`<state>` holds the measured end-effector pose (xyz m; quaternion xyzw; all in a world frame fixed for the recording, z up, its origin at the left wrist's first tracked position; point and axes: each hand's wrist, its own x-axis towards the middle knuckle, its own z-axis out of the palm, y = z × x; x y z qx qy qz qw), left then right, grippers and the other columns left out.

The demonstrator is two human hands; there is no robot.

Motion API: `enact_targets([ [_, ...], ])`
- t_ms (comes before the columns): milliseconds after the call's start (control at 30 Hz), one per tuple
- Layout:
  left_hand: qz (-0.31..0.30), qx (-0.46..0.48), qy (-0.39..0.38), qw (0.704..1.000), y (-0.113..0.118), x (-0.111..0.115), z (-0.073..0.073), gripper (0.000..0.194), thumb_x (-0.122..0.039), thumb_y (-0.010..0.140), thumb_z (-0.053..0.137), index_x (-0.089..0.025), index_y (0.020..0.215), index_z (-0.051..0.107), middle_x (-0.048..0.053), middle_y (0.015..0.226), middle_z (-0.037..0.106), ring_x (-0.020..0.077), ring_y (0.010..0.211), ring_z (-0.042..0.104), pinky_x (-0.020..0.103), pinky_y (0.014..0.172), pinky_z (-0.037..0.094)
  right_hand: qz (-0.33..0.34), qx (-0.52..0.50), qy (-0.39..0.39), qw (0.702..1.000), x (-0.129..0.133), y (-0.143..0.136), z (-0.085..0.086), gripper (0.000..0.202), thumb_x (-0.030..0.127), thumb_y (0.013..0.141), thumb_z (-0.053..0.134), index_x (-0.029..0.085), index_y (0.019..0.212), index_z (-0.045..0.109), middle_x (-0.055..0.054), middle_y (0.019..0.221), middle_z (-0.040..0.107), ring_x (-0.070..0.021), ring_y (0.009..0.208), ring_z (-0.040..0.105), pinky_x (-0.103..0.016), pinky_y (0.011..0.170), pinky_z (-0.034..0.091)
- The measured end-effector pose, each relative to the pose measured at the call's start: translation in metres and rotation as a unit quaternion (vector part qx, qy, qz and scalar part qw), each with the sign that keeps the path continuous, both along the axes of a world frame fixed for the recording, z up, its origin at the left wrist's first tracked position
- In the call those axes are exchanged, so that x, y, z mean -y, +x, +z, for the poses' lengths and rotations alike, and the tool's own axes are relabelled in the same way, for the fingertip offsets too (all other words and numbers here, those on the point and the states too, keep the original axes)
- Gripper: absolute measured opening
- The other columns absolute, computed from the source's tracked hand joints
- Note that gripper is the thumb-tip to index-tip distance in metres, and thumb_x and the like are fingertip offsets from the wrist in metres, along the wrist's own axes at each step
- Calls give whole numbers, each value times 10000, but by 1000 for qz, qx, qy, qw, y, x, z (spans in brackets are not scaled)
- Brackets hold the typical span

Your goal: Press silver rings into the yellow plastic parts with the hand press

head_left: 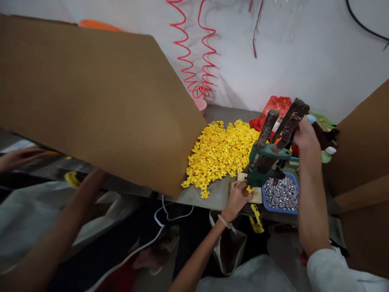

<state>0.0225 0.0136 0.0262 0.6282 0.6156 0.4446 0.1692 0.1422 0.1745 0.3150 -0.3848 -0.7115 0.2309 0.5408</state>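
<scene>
A green hand press (265,161) stands on the grey table (219,192). My right hand (304,136) grips the press's dark lever handle (290,121), which is raised. My left hand (238,196) pinches a yellow plastic piece (249,189) at the base of the press, on a pale block. A heap of yellow plastic pieces (219,152) lies just left of the press. A blue tray of small shiny metal parts (281,194) sits right of my left hand.
A big cardboard sheet (91,101) screens the left side, another cardboard piece (363,162) the right. Another person's arm (57,235) and hand (18,157) show at the left. Red coiled hose (197,52) hangs on the white wall. A red bag (275,106) lies behind the press.
</scene>
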Motion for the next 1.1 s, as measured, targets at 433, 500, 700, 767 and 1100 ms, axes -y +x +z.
enact_targets([
  [433, -25, 20, -5, 999, -7, -2, -3, 193, -250, 759, 694, -167, 932, 668, 85, 1023, 704, 237, 1001, 620, 429, 959, 390, 177, -188, 27, 966, 210, 61, -107, 380, 283, 922, 412, 140, 657, 645, -21, 485, 505, -106, 463, 451, -281, 533, 344],
  [500, -31, 20, -4, 999, -8, -3, -5, 184, -263, 771, 689, -169, 930, 674, 85, 1013, 708, 237, 994, 627, 425, 951, 406, 175, -192, 3, 966, 188, 55, -85, 378, 298, 927, 413, 140, 685, 656, -14, 488, 498, -101, 472, 454, -268, 533, 342],
  [700, -13, 12, 9, 1000, -6, -3, -6, 187, -285, 791, 675, -162, 931, 676, 93, 1003, 709, 242, 986, 631, 431, 939, 428, 150, -250, 0, 957, 188, 47, -76, 385, 328, 919, 428, 145, 634, 613, 7, 461, 465, -87, 443, 420, -258, 523, 327],
  [767, -11, 6, 14, 1000, -5, 0, -4, 177, -285, 800, 665, -170, 934, 675, 93, 1029, 703, 243, 1018, 620, 430, 946, 427, 166, -239, 21, 957, 206, 52, -101, 395, 335, 923, 426, 144, 635, 617, -3, 478, 492, -94, 458, 437, -267, 533, 330],
  [1100, -29, 45, 38, 998, -10, 3, 8, 273, -261, 811, 632, -187, 1073, 621, 104, 1156, 654, 273, 1188, 548, 517, 1054, 360, 230, -247, 33, 941, 202, 61, -116, 425, 361, 953, 335, 178, 762, 667, -1, 519, 528, -101, 509, 474, -268, 584, 371],
])
